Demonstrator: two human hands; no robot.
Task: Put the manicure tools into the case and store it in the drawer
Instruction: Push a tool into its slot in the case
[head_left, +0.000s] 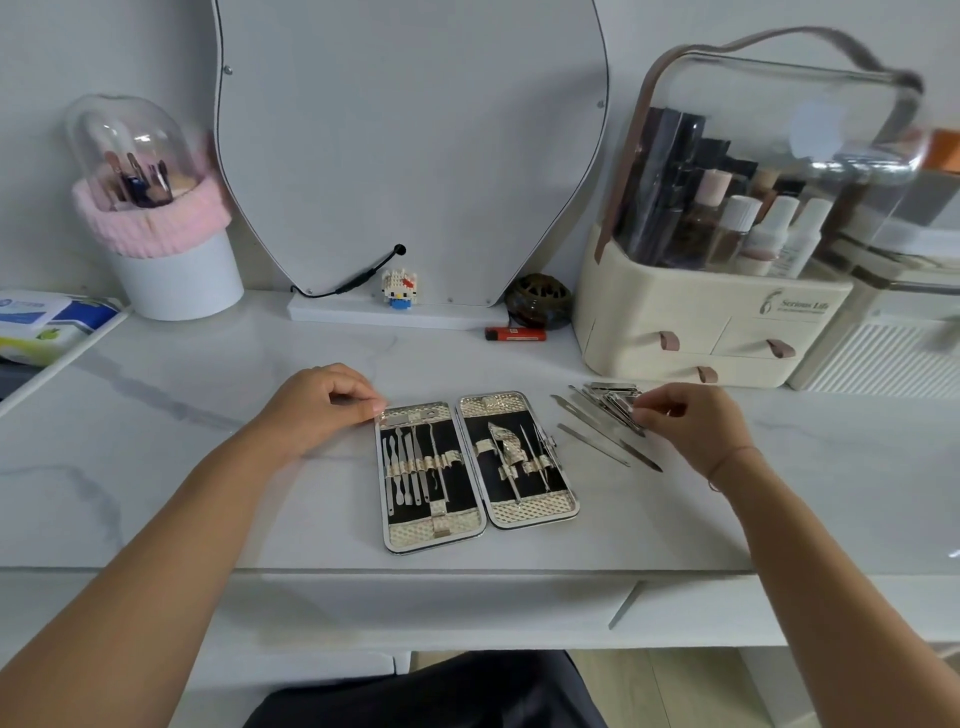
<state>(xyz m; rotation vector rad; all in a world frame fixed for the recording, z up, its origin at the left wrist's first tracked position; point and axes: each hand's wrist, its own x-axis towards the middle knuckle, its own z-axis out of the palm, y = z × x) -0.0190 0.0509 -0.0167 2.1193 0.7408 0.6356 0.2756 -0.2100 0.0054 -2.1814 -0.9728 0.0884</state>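
Observation:
A gold-trimmed manicure case lies open flat on the white marble table, with several steel tools strapped into its black lining on both halves. My left hand rests at the case's top left corner, fingertips touching the rim. To the right of the case lies a loose pile of steel manicure tools, including long files. My right hand reaches into the pile's right end, its fingers pinching one of the tools there.
A cream cosmetics organiser with small drawers stands at the back right. A mirror panel, a small toy figure, a dark round jar and a red lighter sit behind the case. A brush holder stands back left. The table's own drawer fronts run below the front edge.

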